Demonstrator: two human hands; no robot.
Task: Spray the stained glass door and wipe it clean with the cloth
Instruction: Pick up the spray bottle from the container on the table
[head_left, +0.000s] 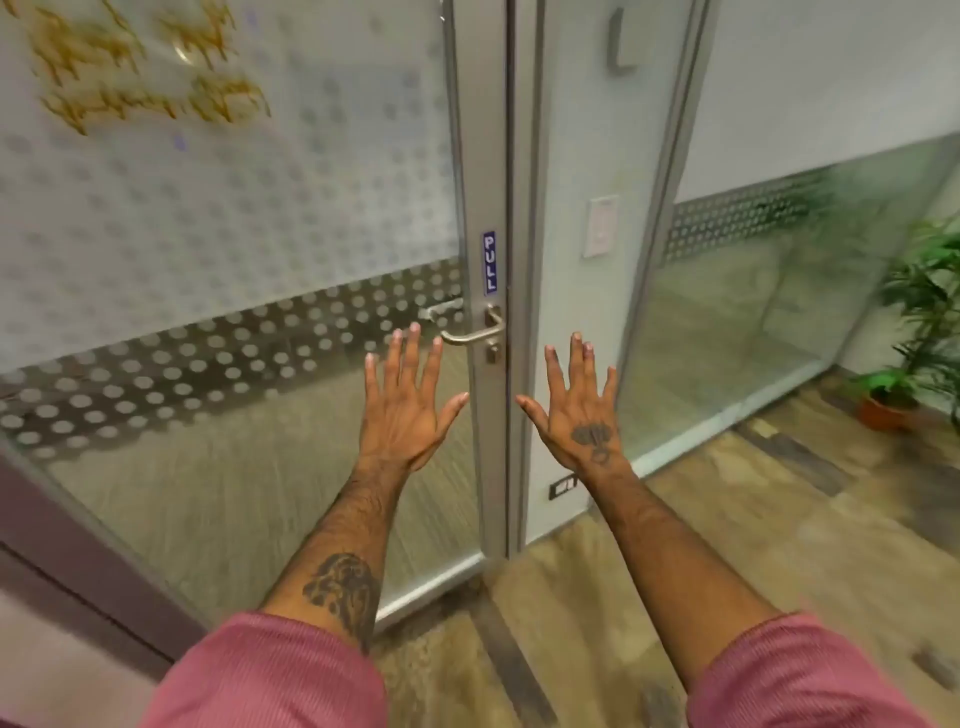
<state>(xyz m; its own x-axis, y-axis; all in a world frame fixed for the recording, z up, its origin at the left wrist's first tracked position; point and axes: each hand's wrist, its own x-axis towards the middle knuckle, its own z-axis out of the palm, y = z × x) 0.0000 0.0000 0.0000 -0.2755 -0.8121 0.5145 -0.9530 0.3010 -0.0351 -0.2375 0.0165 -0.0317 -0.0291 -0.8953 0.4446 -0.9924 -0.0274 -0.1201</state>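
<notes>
A frosted glass door (223, 218) with a dotted pattern fills the left of the view. Yellow-brown stains (150, 73) streak its upper left part. A metal lever handle (475, 332) sits on the door's right frame under a blue PULL label (489, 262). My left hand (408, 410) is stretched out flat with fingers spread, in front of the lower glass just left of the handle. My right hand (576, 410) is spread the same way to the right of the door frame. Both hands hold nothing. No spray bottle or cloth is in view.
A fixed glass partition (753, 322) runs off to the right. A potted plant (914, 353) in an orange pot stands at the far right on the wood-look floor (727, 519). A white wall switch (601, 226) is beside the door frame.
</notes>
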